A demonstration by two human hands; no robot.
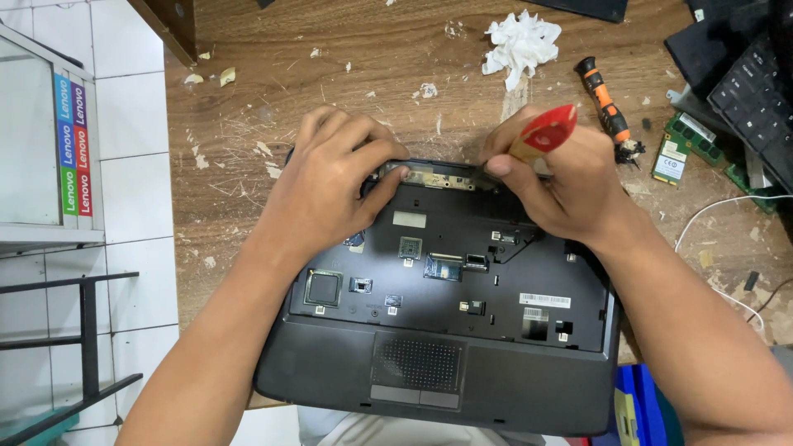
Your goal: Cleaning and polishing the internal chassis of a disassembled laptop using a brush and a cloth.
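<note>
This is an electronics repair workshop, with a scarred wooden worktop (248, 165) littered with paper scraps and chips. On it lies an opened black laptop base (446, 330) with its keyboard removed and inner parts bared. To the right of the laptop base are an orange-handled screwdriver (603, 97), loose green circuit cards (686, 149) and a detached black keyboard (756, 95); beyond it lies a crumpled white tissue (520, 43).

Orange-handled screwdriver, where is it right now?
In the head view, the orange-handled screwdriver lies on the wooden table, upper right, between the crumpled tissue and green circuit boards.
</note>
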